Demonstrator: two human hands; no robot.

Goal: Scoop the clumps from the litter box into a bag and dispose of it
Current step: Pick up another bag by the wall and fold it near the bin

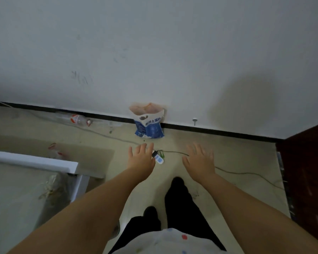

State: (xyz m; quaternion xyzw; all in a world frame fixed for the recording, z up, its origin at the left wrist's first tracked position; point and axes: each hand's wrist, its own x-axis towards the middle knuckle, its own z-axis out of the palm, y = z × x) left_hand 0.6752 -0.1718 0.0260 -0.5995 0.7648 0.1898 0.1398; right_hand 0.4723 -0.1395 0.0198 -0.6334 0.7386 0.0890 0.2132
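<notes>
We note a blue and white bag (148,127), its open top lined peach-orange, white characters across a blue band. Wall (154,52) pale grey-white with faint dark scuff marks; baseboard (218,132) black. Floor (228,158) dull beige. A clear bottle (79,119) carries an orange-red and white label. Door (307,173) dark reddish brown. A small white device (159,159) with a blue patch, green beside it. Trousers (180,204) black; shirt (171,241) white with red, blue and green dots.

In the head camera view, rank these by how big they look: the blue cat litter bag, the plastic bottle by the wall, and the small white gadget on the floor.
1. blue cat litter bag, clearly largest
2. plastic bottle
3. white gadget, partly hidden by the left hand, so its full size is unsure
</notes>
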